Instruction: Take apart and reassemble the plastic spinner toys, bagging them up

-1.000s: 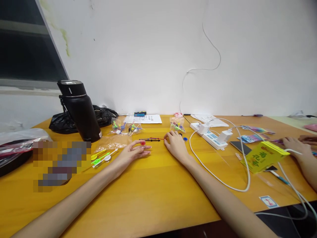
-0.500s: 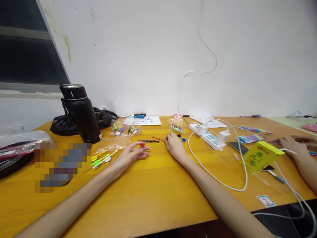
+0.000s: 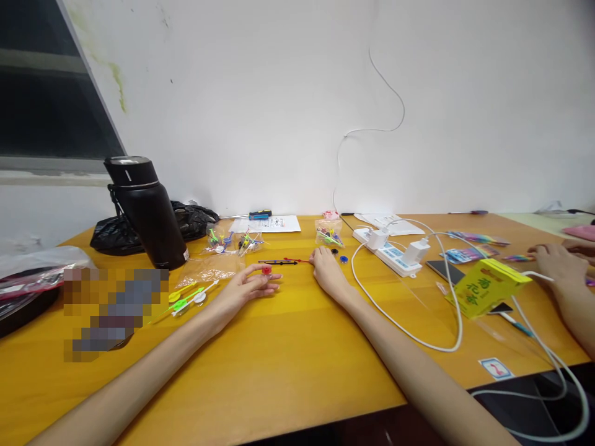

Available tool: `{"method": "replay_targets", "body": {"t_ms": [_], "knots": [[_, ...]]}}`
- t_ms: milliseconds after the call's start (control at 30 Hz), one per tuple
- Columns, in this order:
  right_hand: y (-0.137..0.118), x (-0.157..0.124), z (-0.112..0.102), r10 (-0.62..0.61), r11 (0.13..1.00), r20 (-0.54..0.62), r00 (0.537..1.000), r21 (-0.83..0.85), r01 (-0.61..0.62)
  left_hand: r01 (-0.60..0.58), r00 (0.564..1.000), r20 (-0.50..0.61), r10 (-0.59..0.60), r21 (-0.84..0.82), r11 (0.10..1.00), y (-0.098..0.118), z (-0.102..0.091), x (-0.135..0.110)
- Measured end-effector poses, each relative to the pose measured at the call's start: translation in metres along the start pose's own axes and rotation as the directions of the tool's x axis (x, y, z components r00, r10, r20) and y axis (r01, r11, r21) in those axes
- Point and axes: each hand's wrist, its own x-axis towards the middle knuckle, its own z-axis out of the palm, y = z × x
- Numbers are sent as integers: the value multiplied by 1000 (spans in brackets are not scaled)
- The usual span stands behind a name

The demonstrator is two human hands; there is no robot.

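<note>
My left hand (image 3: 251, 282) holds a small red round piece (image 3: 266, 271) at its fingers, just above the table. My right hand (image 3: 326, 267) rests on the table with its fingers bent and closed on the end of a thin red arrow (image 3: 292, 259). A dark arrow with blue parts (image 3: 277, 262) lies close along the red one, between my hands. Beyond my right fingers sit a blue round piece (image 3: 343, 259) and a black one (image 3: 334, 251). Yellow, green and white arrows (image 3: 193, 297) lie left of my left hand, near a clear plastic bag (image 3: 211, 269).
Small bags of coloured parts (image 3: 329, 234) lie toward the wall. A black flask (image 3: 147, 214) stands at left. On the right are a power strip (image 3: 393, 257) with looping white cables, a yellow box (image 3: 486, 288) and another person's hand (image 3: 555, 263).
The red arrow has swung more level and now lies nearer the dark arrow. My left hand keeps the red piece in place. The other person's hand has shifted slightly right.
</note>
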Motion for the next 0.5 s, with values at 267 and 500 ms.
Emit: {"method": "replay_targets", "body": {"t_ms": [267,500], "knots": [[-3,1,-17,79,979,-73,994,193,-63,-25,1000,17,26,-20,999,-1,-1,0],[-24,5,-29,82,258,195,977,943,-210,-44,999,2,44,-40,998,-2,-2,1]]}}
